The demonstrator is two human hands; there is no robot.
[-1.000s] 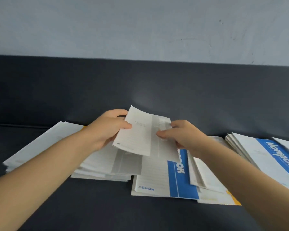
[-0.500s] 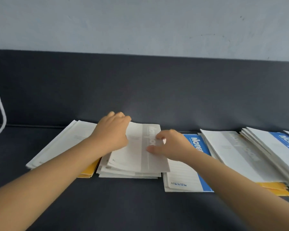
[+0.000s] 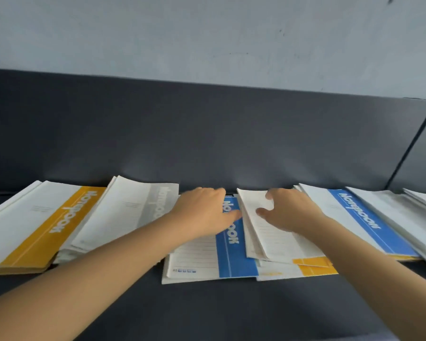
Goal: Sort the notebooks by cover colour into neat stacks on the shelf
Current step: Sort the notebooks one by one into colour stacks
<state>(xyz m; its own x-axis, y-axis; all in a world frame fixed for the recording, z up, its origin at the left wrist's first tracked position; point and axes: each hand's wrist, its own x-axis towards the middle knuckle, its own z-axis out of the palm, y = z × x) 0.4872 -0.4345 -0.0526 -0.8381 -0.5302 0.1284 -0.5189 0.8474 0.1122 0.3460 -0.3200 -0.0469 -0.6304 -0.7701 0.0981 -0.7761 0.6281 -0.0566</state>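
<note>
Notebooks lie in a row on the dark shelf [image 3: 207, 311]. A yellow-striped stack [image 3: 37, 230] is at the far left, and a grey-striped stack [image 3: 130, 212] sits beside it. A blue-striped notebook [image 3: 231, 254] lies in the middle. My left hand [image 3: 204, 212] rests on its upper part, fingers extended toward the right. My right hand [image 3: 288, 210] lies with spread fingers on a loose white notebook [image 3: 271, 239] that overlaps yellow-striped ones [image 3: 310, 267]. Further right lies another blue-striped notebook [image 3: 362, 222].
More grey and white notebooks [image 3: 403, 217] fan out at the far right. A dark back panel [image 3: 207, 134] rises behind the shelf, under a pale wall. A vertical divider edge [image 3: 413, 143] stands at the right. Bare shelf surface lies in front of the notebooks.
Both hands let go of the grey-striped notebook, now on the grey stack, and moved right to the blue-striped notebook and the loose white one. The view shifted right.
</note>
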